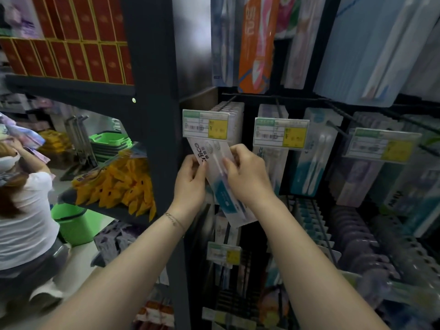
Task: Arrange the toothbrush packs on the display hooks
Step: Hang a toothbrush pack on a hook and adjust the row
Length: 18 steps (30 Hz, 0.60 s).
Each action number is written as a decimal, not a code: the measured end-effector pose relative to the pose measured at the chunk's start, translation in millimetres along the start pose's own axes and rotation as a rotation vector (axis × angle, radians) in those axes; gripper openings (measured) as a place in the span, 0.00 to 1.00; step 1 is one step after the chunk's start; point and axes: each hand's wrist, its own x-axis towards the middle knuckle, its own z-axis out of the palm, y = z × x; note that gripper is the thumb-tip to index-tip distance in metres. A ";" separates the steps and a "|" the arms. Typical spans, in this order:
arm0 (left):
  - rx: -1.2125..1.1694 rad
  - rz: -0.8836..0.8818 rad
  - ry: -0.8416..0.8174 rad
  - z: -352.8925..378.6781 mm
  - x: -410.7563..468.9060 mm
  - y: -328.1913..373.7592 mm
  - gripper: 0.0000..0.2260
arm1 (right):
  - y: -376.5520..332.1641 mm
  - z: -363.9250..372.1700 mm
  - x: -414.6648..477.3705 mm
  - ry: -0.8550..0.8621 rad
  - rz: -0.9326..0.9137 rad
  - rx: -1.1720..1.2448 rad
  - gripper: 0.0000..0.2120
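Note:
A long white and blue toothbrush pack (215, 163) is tilted, top toward the upper left, just under the price tag (206, 125) of the leftmost middle-row hook (226, 103). My left hand (190, 179) grips its left edge, thumb on the front. My right hand (247, 175) pinches its right edge. Several more packs (234, 120) hang on that hook behind the tag. The pack's lower end sticks out below my wrists.
Neighbouring hooks carry other toothbrush packs (314, 151) with price tags (281, 133). An upper row (254, 44) hangs above, more rows below. A dark shelf post (154, 91) stands left. Another person (21, 210) works at far left near orange packets (123, 184) and a green bucket (73, 222).

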 end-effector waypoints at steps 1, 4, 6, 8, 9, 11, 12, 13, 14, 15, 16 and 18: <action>-0.001 0.008 -0.004 0.7 1.3 1.5 0.05 | -1.1 0.0 0.0 0.017 0.000 0.006 0.04; 0.010 0.020 -0.019 4.0 4.0 7.6 0.06 | 2.5 -0.1 0.1 0.064 0.043 0.064 0.04; 0.042 0.034 -0.030 6.3 4.2 9.6 0.06 | 8.5 1.0 -1.3 0.078 0.076 0.116 0.03; 0.092 0.028 -0.025 8.2 1.5 8.4 0.07 | 13.6 3.1 -3.8 0.073 0.082 0.136 0.02; 0.117 0.015 -0.015 8.8 -0.5 6.1 0.09 | 15.3 4.2 -4.9 0.072 0.084 0.145 0.02; 0.163 -0.008 0.009 9.4 -5.5 -0.5 0.12 | 17.1 6.3 -5.6 0.078 0.089 0.161 0.02; 0.192 -0.008 0.014 9.0 -9.3 -4.2 0.13 | 17.4 7.5 -5.4 0.083 0.087 0.163 0.02; 0.223 0.004 0.017 8.7 -13.6 -7.4 0.14 | 17.7 8.2 -5.5 0.087 0.082 0.162 0.02; 0.251 0.026 0.021 8.2 -18.4 -10.2 0.15 | 18.2 9.1 -5.6 0.088 0.077 0.162 0.02; 0.278 0.059 0.026 7.7 -23.4 -12.2 0.16 | 18.9 9.4 -6.4 0.083 0.075 0.161 0.02; 0.303 0.094 0.032 7.2 -28.4 -14.2 0.17 | 19.7 9.5 -7.4 0.077 0.078 0.161 0.01; 0.356 0.155 0.052 6.2 -38.1 -16.4 0.22 | 21.7 7.9 -10.9 0.063 0.092 0.155 0.03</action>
